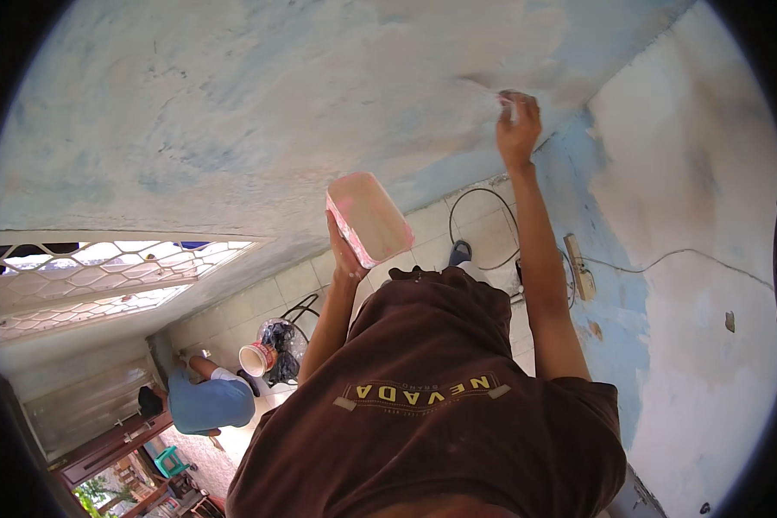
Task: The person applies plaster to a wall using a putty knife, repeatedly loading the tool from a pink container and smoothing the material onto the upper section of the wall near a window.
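My left hand (344,253) holds up a rectangular plastic tub (373,217) from its side and underneath. Pink smears mark its edges, and its inside looks pale beige. Higher up and to the right, my right hand (519,129) is closed on a thin, pale scraper (490,89) laid against the wall (319,95). The scraper's far end blends into a dark, damp-looking patch, so its exact shape is unclear. Patchy white and beige coating covers much of the light blue wall.
A corner joins a second patchy wall (691,173) on the right, with a cable (682,252) along it. A bucket (256,357) and black bag (282,367) stand on the tiled floor (289,281). Another person (209,399) bends at lower left, below a latticed window (104,281).
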Available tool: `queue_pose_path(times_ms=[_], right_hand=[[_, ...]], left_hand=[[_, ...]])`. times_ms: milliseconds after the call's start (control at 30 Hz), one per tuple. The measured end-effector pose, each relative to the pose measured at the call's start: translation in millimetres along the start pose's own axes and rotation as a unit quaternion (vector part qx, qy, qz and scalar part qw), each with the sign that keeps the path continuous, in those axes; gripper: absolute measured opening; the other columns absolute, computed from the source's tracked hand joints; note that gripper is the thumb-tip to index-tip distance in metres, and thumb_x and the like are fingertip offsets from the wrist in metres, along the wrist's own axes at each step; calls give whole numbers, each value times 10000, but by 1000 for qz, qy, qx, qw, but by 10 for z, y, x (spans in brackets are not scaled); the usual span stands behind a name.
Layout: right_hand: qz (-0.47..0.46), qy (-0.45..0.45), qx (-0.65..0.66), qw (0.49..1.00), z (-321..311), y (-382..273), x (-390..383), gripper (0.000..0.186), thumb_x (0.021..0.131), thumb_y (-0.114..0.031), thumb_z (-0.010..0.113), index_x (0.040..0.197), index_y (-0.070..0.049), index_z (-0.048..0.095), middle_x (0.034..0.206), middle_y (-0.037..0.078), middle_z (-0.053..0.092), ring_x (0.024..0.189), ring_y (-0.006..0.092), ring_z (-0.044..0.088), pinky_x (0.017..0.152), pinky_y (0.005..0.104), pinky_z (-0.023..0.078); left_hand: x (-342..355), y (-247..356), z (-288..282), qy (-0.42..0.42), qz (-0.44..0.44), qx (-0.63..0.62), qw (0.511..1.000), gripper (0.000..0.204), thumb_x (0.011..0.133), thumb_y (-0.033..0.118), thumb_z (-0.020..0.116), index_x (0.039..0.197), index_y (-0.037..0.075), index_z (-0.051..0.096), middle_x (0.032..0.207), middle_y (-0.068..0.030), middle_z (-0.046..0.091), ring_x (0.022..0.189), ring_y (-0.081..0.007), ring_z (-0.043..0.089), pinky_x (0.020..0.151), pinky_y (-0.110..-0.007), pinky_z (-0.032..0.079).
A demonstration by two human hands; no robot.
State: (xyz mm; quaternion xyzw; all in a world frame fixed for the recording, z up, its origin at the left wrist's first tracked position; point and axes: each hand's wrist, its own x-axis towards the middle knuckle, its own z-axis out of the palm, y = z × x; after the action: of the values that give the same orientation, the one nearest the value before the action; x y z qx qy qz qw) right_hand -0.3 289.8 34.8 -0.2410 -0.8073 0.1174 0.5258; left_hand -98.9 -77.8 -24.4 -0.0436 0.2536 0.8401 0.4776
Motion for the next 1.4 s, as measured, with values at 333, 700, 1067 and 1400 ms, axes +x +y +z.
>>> queue_pose_path(times_ms=[333,700,1067,1400], right_hand=[[-17,-207,93,974,660,-475,-1247,308,738,79,641,1026,-30,654,1013,153,661,1005,369,618,878,477,500],[182,118,23,976,-307,-140,243,205,820,62,661,999,-39,675,987,149,707,893,349,684,739,379,538],[129,14,193,973,663,-529,-544,250,819,92,633,1056,13,652,908,181,702,846,286,727,769,345,542],[382,203,243,868,-18,728,-319,230,890,50,611,1119,34,629,1017,90,704,880,145,635,787,291,513]], left_hand=[[-52,73,113,-28,19,18,999,726,1022,670,296,1546,171,352,1460,-99,511,1301,-323,541,1067,-555,473],[-19,168,14,-39,-2,17,999,786,990,719,320,1539,158,364,1457,-83,517,1297,-296,549,1057,-538,486],[113,144,-19,-44,-18,56,997,746,1018,678,302,1539,148,363,1462,-88,514,1292,-309,548,1061,-523,481],[288,56,93,-13,-3,75,997,733,1019,663,348,1524,134,398,1470,-87,516,1301,-307,541,1076,-514,470]])
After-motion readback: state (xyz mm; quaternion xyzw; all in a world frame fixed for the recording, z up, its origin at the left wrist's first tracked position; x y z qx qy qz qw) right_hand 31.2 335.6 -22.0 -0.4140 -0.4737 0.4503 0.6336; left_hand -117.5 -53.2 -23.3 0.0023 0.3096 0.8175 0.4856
